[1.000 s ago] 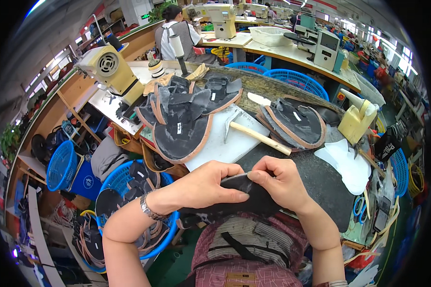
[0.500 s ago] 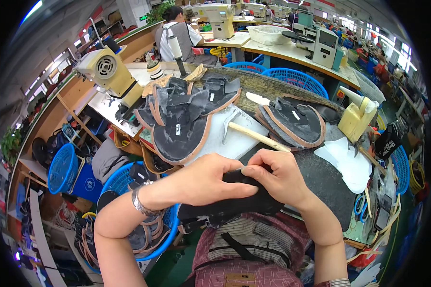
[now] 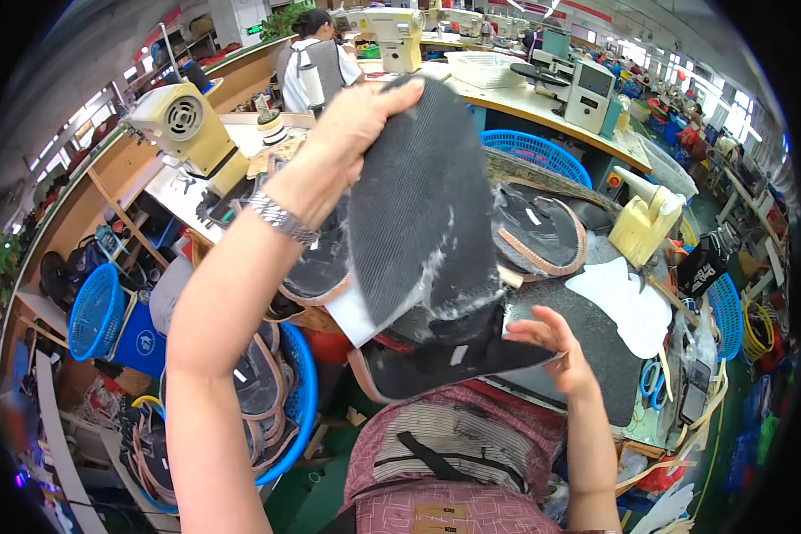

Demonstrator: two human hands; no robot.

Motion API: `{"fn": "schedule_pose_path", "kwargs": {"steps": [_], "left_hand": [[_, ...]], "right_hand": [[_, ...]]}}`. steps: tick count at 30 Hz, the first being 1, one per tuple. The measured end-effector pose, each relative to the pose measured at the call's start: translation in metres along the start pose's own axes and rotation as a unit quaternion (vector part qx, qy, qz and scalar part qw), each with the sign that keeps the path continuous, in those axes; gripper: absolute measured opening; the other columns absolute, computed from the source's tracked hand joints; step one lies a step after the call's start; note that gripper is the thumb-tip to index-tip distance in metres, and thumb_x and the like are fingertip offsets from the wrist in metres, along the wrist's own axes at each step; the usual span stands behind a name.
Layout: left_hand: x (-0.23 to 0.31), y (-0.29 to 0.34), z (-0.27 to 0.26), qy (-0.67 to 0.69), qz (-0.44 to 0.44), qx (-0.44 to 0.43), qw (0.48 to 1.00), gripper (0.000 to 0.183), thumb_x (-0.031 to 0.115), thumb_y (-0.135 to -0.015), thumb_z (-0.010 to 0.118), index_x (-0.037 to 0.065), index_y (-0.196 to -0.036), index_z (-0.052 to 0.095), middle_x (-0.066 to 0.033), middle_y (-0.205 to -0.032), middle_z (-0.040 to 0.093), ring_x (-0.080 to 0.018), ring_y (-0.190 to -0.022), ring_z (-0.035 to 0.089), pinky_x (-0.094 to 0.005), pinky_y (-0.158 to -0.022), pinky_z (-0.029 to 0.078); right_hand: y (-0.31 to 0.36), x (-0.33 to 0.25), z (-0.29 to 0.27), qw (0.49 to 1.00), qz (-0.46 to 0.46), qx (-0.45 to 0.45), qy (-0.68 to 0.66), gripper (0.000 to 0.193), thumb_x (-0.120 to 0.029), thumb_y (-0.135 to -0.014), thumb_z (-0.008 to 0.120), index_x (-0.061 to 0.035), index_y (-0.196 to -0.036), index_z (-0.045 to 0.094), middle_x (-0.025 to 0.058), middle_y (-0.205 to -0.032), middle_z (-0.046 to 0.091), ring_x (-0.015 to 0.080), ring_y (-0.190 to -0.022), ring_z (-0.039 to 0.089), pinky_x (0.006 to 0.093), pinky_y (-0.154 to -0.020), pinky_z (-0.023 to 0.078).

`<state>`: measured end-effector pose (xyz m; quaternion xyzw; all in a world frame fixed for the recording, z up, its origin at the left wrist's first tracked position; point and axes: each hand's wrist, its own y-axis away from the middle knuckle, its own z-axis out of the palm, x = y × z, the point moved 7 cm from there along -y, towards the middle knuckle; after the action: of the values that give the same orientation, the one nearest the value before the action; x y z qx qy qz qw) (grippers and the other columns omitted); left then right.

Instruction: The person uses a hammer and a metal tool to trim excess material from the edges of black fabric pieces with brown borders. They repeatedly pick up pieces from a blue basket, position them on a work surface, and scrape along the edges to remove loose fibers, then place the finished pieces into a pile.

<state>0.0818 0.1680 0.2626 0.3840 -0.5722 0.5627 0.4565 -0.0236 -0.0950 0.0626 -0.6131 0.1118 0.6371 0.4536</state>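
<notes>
My left hand, with a metal watch band at its wrist, grips the top of a black shoe upper and holds it raised over the bench. Its ribbed face shows, with whitish smears near the bottom. The lower part folds out toward me, with a brown edge and a small white tag. My right hand is at the right end of that lower part, fingers apart, touching or very near its edge. Behind the raised piece, more stacked shoe uppers lie on the bench; the hammer is hidden.
A yellow plastic bottle, white cut sheet, blue scissors and a phone are on the right. A blue basket of uppers stands at lower left. A sewing machine is farther left; a person sits beyond.
My left hand has lifted the black upper up and away, unfolding its ribbed face. My right hand has come off the pinch beside the left and moved lower right, fingers spreading.
</notes>
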Motion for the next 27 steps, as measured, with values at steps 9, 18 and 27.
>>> {"fn": "schedule_pose_path", "kwargs": {"steps": [9,18,27], "left_hand": [[-0.123,0.057,0.073,-0.438,0.075,-0.187,0.876,0.064,0.053,-0.071,0.070,0.001,-0.108,0.059,-0.0198,-0.105,0.061,-0.0342,-0.101,0.057,-0.0415,-0.088,0.045],[-0.194,0.209,0.122,-0.396,0.210,-0.310,0.838,0.029,0.004,-0.072,0.060,0.002,-0.101,0.058,-0.0087,-0.085,0.058,-0.0248,-0.074,0.058,-0.0345,-0.064,0.049],[-0.091,0.208,0.145,-0.289,0.229,-0.376,0.850,0.045,0.003,-0.071,0.059,0.001,-0.116,0.053,-0.0063,-0.079,0.060,-0.0206,-0.059,0.061,-0.0312,-0.046,0.048]], "right_hand": [[0.028,0.004,-0.038,0.934,0.108,0.212,0.266,0.009,0.002,-0.085,0.060,0.0027,-0.093,0.064,0.0051,-0.081,0.065,0.0100,-0.071,0.061,0.0220,-0.065,0.048],[-0.065,0.006,-0.026,0.890,-0.006,0.169,0.423,0.015,-0.009,-0.085,0.062,-0.0002,-0.097,0.063,0.0107,-0.079,0.063,0.0195,-0.070,0.061,0.0284,-0.066,0.049],[-0.205,0.131,-0.040,0.657,0.202,-0.125,0.715,0.040,-0.011,-0.080,0.056,-0.0036,-0.118,0.048,0.0210,-0.102,0.060,0.0367,-0.097,0.060,0.0433,-0.082,0.049]]}}
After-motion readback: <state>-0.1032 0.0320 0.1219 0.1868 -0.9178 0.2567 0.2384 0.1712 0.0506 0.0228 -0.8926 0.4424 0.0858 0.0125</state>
